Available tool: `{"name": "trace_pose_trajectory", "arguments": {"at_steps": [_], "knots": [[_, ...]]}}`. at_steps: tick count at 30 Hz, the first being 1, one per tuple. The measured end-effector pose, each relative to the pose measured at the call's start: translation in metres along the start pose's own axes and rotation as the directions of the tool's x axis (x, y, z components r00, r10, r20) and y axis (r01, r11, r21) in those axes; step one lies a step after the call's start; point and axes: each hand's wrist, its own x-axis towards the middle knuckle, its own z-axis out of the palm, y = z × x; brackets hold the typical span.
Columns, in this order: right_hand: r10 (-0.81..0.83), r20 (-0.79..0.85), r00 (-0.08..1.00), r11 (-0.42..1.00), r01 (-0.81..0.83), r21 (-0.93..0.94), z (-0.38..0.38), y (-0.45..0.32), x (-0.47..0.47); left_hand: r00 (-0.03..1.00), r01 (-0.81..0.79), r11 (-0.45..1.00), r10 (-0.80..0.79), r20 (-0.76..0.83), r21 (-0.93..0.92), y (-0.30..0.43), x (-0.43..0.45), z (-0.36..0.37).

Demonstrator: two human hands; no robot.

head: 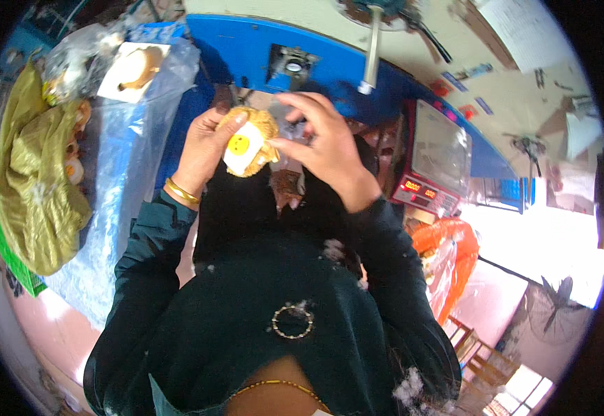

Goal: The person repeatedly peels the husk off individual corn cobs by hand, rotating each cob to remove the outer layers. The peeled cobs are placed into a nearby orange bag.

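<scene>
My left hand point(206, 148) grips a small brown plush piece point(266, 124) by its left side. A fried-egg patch point(239, 144) with a yolk and a tiny face covers the side that I see. My right hand point(330, 143) is just right of the plush, fingers spread. Its thumb tip is at the plush's right edge; I cannot tell whether it touches. Below both hands is my dark lap, with bits of white fluff point(334, 249) on my clothes.
Ahead stands a blue machine panel point(239, 49) with a metal tube point(372, 52) sticking out. A red digital scale point(440, 151) is on the right, above an orange bag point(460, 244). On the left lie a gold-green sack point(42, 192) of plush pieces and clear plastic sheeting point(125, 151).
</scene>
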Motion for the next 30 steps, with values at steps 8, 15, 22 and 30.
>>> {"name": "trace_pose_trajectory", "arguments": {"at_steps": [8, 15, 22, 30], "knots": [[0.397, -0.087, 0.914, 0.860, -0.337, 0.383, -0.017, 0.054, -0.031, 0.987, 0.122, 0.959, -0.092, 0.130, -0.254, 0.007, 0.008, 0.063], [-0.242, -0.293, 0.925, 0.939, 0.148, -0.310, -0.039, 0.028, -0.037, 0.968, 0.076, 0.994, -0.054, 0.245, -0.078, -0.004, 0.010, 0.071], [-0.273, -0.203, 0.940, 0.956, 0.242, -0.163, -0.044, 0.042, -0.042, 0.944, 0.024, 0.999, -0.034, 0.327, 0.034, 0.015, 0.002, 0.094], [0.035, -0.312, 0.949, 0.940, 0.075, 0.333, -0.031, 0.051, -0.059, 0.901, -0.364, 0.831, 0.201, 0.383, 0.420, 0.004, -0.002, 0.099]]}}
